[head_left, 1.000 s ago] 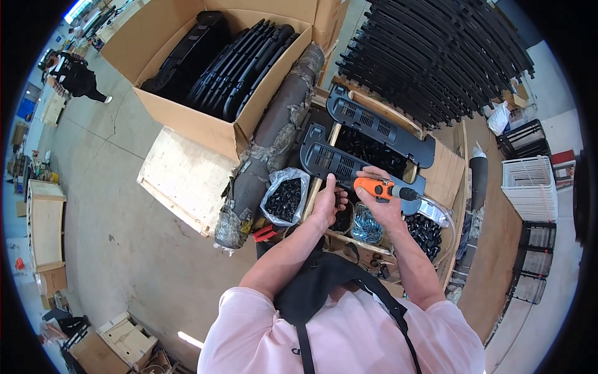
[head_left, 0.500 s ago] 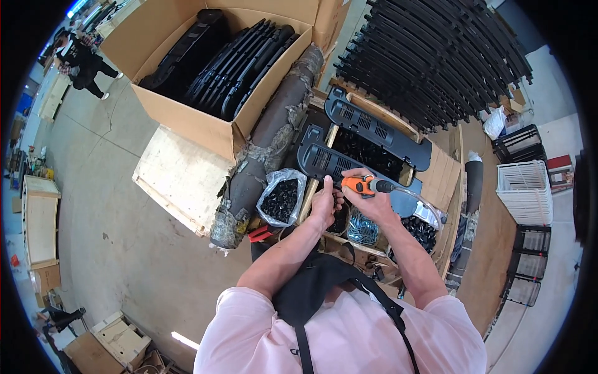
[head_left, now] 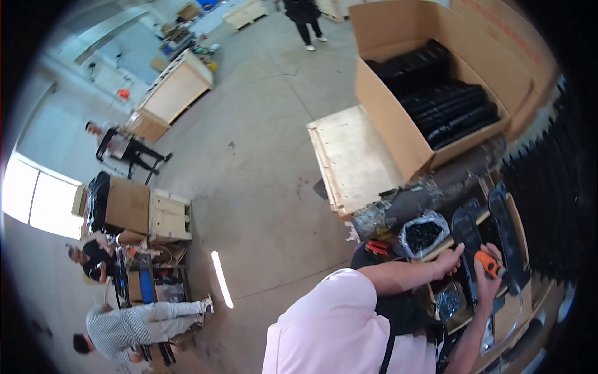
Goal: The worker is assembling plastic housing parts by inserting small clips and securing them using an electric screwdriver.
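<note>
My right hand (head_left: 488, 283) is wrapped round an orange air tool (head_left: 489, 264), with a clear hose (head_left: 519, 305) trailing down from it. Just to its left, my left hand (head_left: 446, 262) has curled fingers and a raised thumb; whatever may be in them is hidden. Both hands are by a dark plastic panel (head_left: 466, 229), with a second dark panel (head_left: 507, 224) to its right. Left of the panels, a clear bag (head_left: 441, 222) holds small black parts. Another bag of shiny small metal pieces (head_left: 448, 303) lies below my hands.
Red-handled pliers (head_left: 377, 247) lie near my left forearm. Beyond are a wrapped roll (head_left: 398, 210), a pale wooden crate (head_left: 355, 156) and an open carton (head_left: 398, 121) of black parts. Stacked black racks (head_left: 548, 199) stand right. Several people are at the left and far side.
The view has swung left, so the bench and both hands now appear farther right and more of the hall shows. The right hand still grips the air tool.
</note>
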Demonstrator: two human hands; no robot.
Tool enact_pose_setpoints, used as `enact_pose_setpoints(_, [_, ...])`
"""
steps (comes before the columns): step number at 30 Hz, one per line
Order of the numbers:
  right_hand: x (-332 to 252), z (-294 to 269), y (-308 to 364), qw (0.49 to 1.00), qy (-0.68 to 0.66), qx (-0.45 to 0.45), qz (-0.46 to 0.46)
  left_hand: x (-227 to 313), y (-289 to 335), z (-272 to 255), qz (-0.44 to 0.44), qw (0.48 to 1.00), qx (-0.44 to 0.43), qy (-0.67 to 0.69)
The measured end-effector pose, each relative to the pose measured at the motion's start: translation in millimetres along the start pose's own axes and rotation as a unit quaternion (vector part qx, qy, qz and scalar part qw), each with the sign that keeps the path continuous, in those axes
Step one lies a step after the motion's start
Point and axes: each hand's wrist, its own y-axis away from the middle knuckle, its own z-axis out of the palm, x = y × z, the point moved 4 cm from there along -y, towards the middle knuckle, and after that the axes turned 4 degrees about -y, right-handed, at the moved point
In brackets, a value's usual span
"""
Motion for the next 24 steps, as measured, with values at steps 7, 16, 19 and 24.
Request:
enact_pose_setpoints(7, [0,-8,12,0.998,-0.063,0.020,-0.021,-16,7,-12,-0.055,0.991,-0.025,0.116])
enact_pose_setpoints(16, [16,-25,53,0.982,-0.127,0.138,0.011,-15,40,-18,-0.076,0.982,-0.105,0.138])
enact_pose_setpoints(19, [24,-29,59,0.976,-0.158,0.152,0.015,-15,40,-21,-0.051,0.981,-0.136,0.128])
enact_pose_setpoints(24, [43,-39,69,0.974,-0.161,0.158,0.009,-16,39,-18,-0.049,0.987,-0.117,0.099])
